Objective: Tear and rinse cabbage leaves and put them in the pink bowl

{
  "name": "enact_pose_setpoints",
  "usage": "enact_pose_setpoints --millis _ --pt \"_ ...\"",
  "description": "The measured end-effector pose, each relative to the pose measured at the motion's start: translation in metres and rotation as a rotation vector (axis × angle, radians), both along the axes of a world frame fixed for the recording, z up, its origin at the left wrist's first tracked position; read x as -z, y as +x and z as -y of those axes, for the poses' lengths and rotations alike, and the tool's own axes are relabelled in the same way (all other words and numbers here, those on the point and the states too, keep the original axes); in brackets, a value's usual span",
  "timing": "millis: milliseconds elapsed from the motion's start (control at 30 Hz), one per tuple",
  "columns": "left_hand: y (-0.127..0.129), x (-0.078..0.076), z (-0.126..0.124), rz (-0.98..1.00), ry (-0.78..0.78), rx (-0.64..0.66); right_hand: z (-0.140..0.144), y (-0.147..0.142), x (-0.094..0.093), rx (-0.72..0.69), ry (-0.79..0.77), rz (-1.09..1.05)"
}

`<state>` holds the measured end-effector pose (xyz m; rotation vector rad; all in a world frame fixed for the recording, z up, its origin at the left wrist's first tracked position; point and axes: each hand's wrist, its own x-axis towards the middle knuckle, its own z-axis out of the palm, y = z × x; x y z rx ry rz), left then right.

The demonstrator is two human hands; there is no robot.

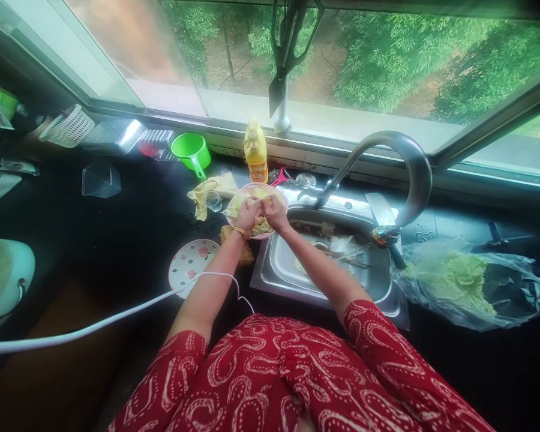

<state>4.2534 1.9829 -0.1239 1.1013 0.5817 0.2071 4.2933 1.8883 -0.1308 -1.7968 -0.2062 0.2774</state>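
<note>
Tearing cabbage over a pink bowl.

Left hand (247, 216) and right hand (273, 211) together, both clenched on cabbage leaves (260, 227) inside the pink bowl (279, 198), just left of the sink (279, 264); flowered plate (189, 264) farther left on the table (130, 228).

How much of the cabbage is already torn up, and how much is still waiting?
Done: a heap of pale leaf pieces already fills the pink bowl beside the sink. In hand: the left hand and right hand meet over the bowl, fingers pinching a leaf. Left: a good lot of cabbage lies in the plastic bag on the right, and scraps lie in the sink.
</note>
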Motion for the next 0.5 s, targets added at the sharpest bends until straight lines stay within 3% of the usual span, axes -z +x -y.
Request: enact_pose_setpoints --millis 100,233,367,433,500 --pt "-0.008 -0.010 0.002 0.032 -0.107 0.101 -0.001 0.002 -0.006 -0.020 0.116 -0.113" --pt "-0.008 -0.018 0.003 0.060 -0.116 0.038 -0.009 0.002 -0.016 0.020 0.390 -0.487" --pt "-0.006 -0.021 0.004 0.098 -0.123 0.011 -0.013 0.006 -0.018 0.023 0.494 -0.862" --pt "-0.007 -0.021 0.003 0.070 -0.119 0.025 -0.012 0.008 -0.013 0.056 0.479 -0.747" --pt "-0.009 -0.019 -0.001 0.026 -0.115 0.069 -0.009 0.008 -0.006 0.085 0.349 -0.450"
